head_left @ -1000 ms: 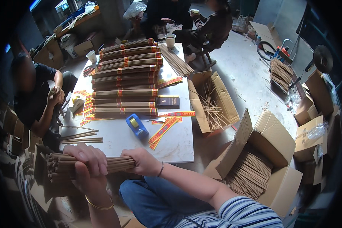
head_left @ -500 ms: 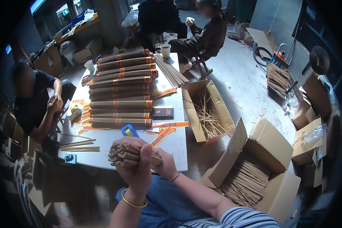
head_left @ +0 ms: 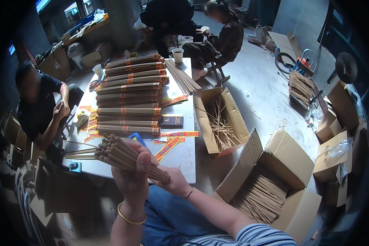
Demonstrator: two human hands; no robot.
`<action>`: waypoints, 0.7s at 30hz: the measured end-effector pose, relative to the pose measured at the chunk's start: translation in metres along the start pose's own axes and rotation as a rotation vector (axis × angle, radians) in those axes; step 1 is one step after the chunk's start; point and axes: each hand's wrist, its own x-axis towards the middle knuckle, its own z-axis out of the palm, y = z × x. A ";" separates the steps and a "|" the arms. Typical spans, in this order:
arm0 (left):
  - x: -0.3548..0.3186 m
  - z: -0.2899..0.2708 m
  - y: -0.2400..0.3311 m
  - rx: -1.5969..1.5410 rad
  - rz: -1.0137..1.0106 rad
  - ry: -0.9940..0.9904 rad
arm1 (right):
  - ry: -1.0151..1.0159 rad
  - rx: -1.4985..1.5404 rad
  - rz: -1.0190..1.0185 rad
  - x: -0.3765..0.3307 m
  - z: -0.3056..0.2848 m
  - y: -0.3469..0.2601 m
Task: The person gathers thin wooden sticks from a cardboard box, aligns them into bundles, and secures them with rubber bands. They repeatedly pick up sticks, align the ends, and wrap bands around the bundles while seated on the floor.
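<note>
My left hand [head_left: 131,176] is wrapped round a loose bundle of brown incense sticks [head_left: 115,152], held above the table's near edge. The sticks lie at a slant, their far ends fanning out toward the left. Lower down, my right hand [head_left: 174,181] grips the near end of the same bundle. Beyond my hands, a row of banded incense bundles [head_left: 129,98] with red and yellow labels covers the white table [head_left: 180,164]. Label strips [head_left: 170,149] lie beside them, next to a black box [head_left: 171,121]. A blue tape dispenser [head_left: 137,138] is partly hidden behind my left hand.
An open carton [head_left: 301,215] of sticks stands at my right, with a narrower carton [head_left: 200,123] of broken sticks beyond it. Loose sticks [head_left: 182,78] and a cup [head_left: 178,55] are at the table's far end. A person [head_left: 43,102] sits on the left; two people are behind the table.
The bundle has turned from pointing at me to lying slantwise, showing the sticks' length. My left hand has moved slightly left and down; my right hand stays at the near end.
</note>
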 end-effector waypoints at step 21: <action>-0.109 -0.002 0.015 -0.128 -0.310 0.247 | -0.387 0.264 0.586 -0.124 -0.017 -0.071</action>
